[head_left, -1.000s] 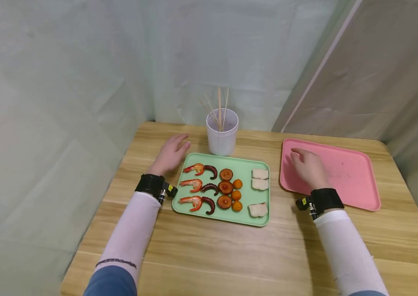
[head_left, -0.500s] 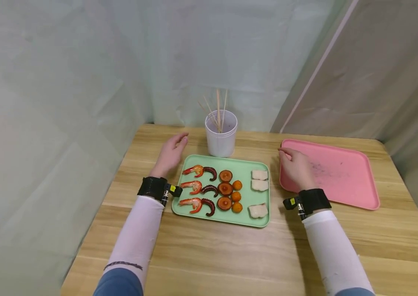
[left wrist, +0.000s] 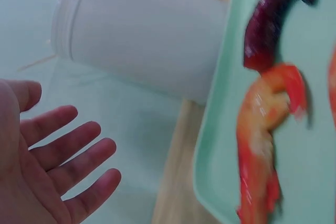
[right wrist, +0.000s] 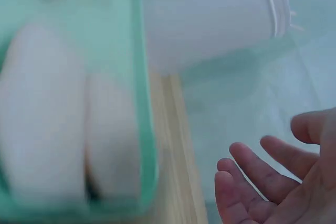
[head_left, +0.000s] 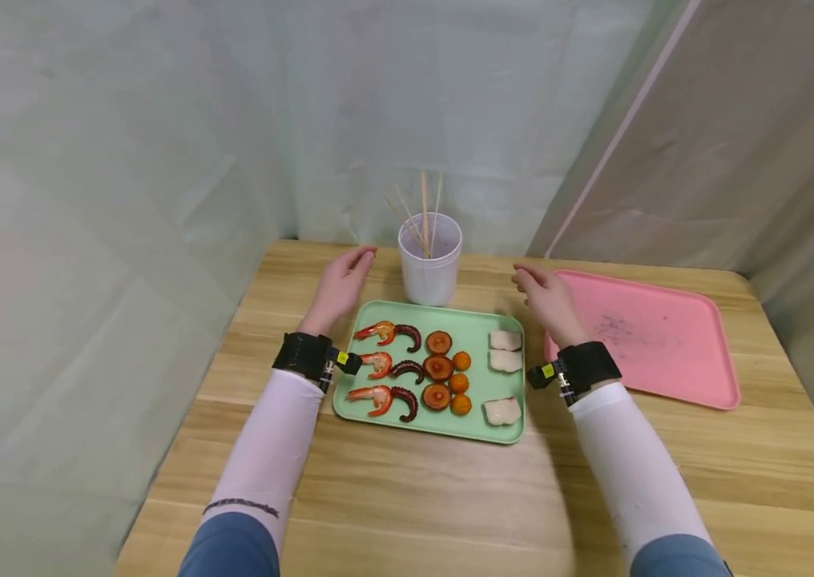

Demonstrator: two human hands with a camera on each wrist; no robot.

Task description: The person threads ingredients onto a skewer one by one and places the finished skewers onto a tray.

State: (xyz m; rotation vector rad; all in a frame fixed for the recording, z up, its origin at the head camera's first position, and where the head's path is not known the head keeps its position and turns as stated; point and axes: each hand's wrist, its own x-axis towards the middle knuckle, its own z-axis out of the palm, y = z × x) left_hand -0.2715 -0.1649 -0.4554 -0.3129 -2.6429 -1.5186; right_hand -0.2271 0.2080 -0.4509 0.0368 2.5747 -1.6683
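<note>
My left hand [head_left: 340, 288] hovers left of the white bucket [head_left: 431, 276], fingers relaxed and holding nothing. To the bucket's right, my right hand [head_left: 550, 300] hangs between it and the pink tray, also with nothing in it. Several thin wooden skewers [head_left: 425, 212] stand in the bucket. In front lies a green tray [head_left: 475, 320] bearing rows of food: shrimp [head_left: 376, 398], dark curled octopus tentacles [head_left: 404, 403], brown mushroom caps [head_left: 438, 368], orange balls [head_left: 460, 383] and whitish slices [head_left: 503, 411]. The left wrist view shows a shrimp [left wrist: 257, 135] close by, partly cut off.
A pink tray [head_left: 681, 344] with dark smudges lies on the right of the wooden table [head_left: 436, 505]. Pale curtain-like sheeting [head_left: 392, 96] hangs behind and left of the table, close to its back edge.
My right hand has moved left, from over the pink tray towards the bucket. My left hand has shifted slightly forward and right. The trays and food stay where they were.
</note>
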